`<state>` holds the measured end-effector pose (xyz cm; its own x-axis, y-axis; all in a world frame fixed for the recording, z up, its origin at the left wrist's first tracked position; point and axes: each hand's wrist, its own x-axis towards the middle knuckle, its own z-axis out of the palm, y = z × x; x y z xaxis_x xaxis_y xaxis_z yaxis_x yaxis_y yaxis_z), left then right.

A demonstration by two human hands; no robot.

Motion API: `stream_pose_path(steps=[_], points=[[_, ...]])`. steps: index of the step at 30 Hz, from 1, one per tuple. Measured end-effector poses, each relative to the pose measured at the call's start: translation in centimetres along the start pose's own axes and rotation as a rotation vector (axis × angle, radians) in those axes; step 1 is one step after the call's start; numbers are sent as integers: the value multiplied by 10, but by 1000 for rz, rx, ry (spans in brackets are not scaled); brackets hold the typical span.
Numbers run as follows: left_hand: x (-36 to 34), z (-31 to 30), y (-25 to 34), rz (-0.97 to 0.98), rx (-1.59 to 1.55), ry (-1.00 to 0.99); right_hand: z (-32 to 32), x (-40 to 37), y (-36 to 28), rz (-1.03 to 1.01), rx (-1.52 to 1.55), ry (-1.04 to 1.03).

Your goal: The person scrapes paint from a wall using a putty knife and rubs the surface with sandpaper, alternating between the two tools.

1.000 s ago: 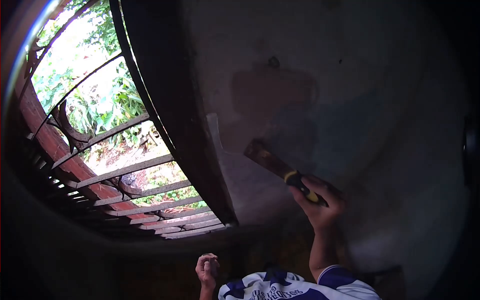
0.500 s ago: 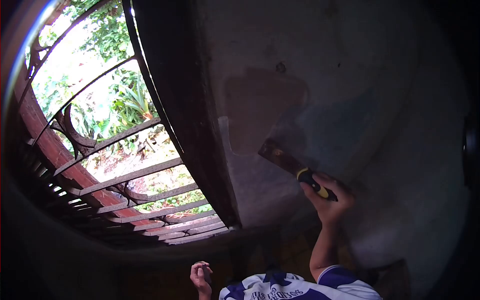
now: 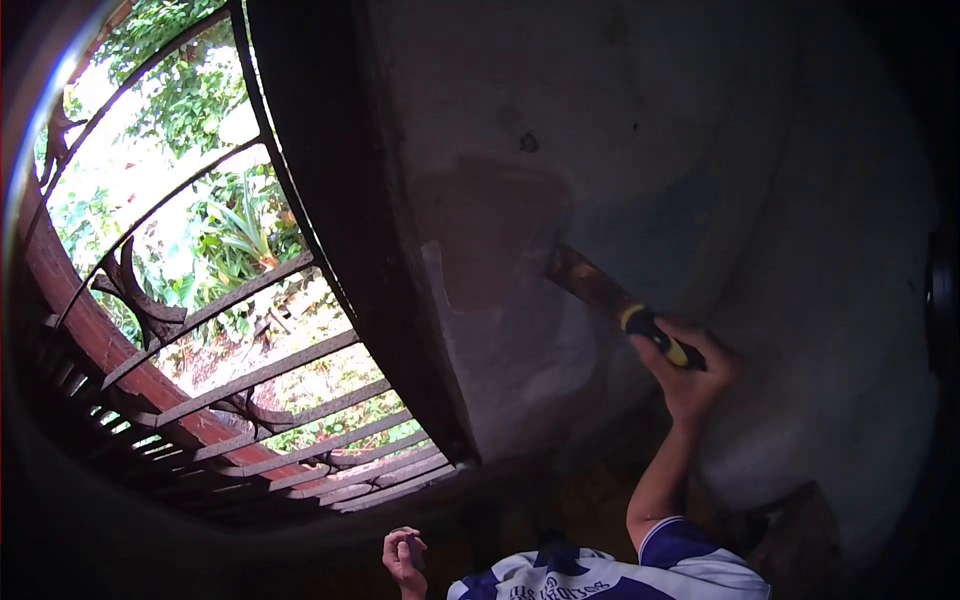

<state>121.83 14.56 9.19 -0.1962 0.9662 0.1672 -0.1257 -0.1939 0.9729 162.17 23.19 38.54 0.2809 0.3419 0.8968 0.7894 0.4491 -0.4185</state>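
Note:
My right hand [image 3: 690, 372] is raised against a grey plastered wall [image 3: 700, 160] and grips the yellow-and-black handle of a putty knife [image 3: 610, 293]. The knife's rusty blade lies flat on the wall beside a brownish patch [image 3: 490, 235]. My left hand [image 3: 405, 556] hangs low near my blue-and-white shirt [image 3: 610, 575], fingers curled in; whether it holds anything is unclear.
A dark window frame [image 3: 350, 230] runs along the left side of the wall. Its metal grille [image 3: 250, 370] with curved bars looks out on green plants and bare ground. The lower wall and the right edge are in deep shadow.
My right hand has carried the putty knife up and to the right along the wall. My left hand has dropped slightly. The view has shifted a little.

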Motion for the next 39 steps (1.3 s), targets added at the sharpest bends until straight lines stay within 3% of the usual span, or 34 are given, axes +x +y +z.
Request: stream_pose_path(steps=[2,3,6,10,11,18,22,25,28,31,37,39], points=[[0,4,2,-4,7,1,21,10,-5,-4,22,-32],[-1,6,2,-15,0,-2,27,8,-7,103,59,-51],[1,13,-3,6,-20,-16,13,4,-8,-65,-12,18],[2,39,23,-21,-87,126,3,14,-3,-55,-33,45],[1,35,21,-89,-121,93,7,16,-6,-47,-30,26],[11,53,27,-58,-103,52,7,25,7,-12,14,30],[9,57,25,-71,-103,56,16,30,-8,-113,10,-15],[8,56,24,-17,-95,102,-6,27,4,-7,28,57],[2,51,13,-1,-86,114,7,33,2,55,57,-9],[7,47,-3,-9,-19,81,-1,30,8,-59,37,-27],[15,56,23,-77,-97,59,7,31,7,67,88,-56],[18,63,26,-62,-73,66,-2,29,15,3,58,-34]])
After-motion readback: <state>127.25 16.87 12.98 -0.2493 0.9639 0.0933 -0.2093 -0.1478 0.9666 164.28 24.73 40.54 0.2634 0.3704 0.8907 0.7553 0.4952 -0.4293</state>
